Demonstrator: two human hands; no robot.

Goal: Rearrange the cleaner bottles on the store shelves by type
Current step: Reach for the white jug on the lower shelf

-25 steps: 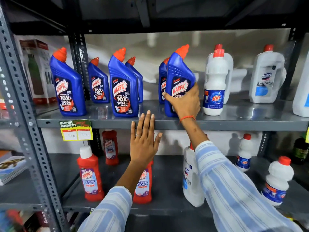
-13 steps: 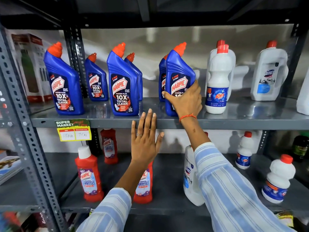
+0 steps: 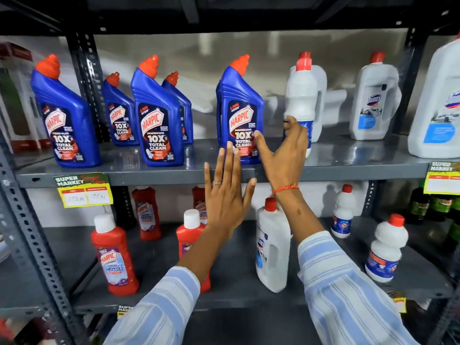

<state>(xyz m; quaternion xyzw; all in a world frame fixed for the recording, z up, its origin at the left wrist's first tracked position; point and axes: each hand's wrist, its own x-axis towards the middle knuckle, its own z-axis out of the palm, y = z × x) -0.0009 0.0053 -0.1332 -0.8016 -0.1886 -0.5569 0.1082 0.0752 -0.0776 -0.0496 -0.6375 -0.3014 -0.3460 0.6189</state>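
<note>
Head view: left hand (image 3: 225, 192) raised flat in front of the upper shelf (image 3: 348, 168), palm away from camera, fingers straight and close together, thumb out to the right, fingertips overlapping the shelf's front edge; holds nothing. Ring on one finger. Left forearm comes up from bottom centre in a striped sleeve (image 3: 159, 312).

Right hand (image 3: 286, 155) reaches higher, between the blue Harpic bottle (image 3: 242, 113) and the white Rin bottle (image 3: 301, 95). Fingers spread wide, thumb pointing left across the blue bottle's label, fingertips at the white bottle's lower label; cannot tell if they touch it, no closed grip. Orange thread on the wrist.

Upper shelf: four more blue Harpic bottles to the left, nearest front one (image 3: 158, 118); white Domex jug (image 3: 373, 100) to the right, well apart from the hand. Lower shelf (image 3: 74, 245): red Harpic bottles (image 3: 114, 255) left, white handled bottle (image 3: 272, 247) under the right wrist, small white bottles (image 3: 385, 250) right. Yellow price tag (image 3: 84, 191) on the shelf edge.
</note>
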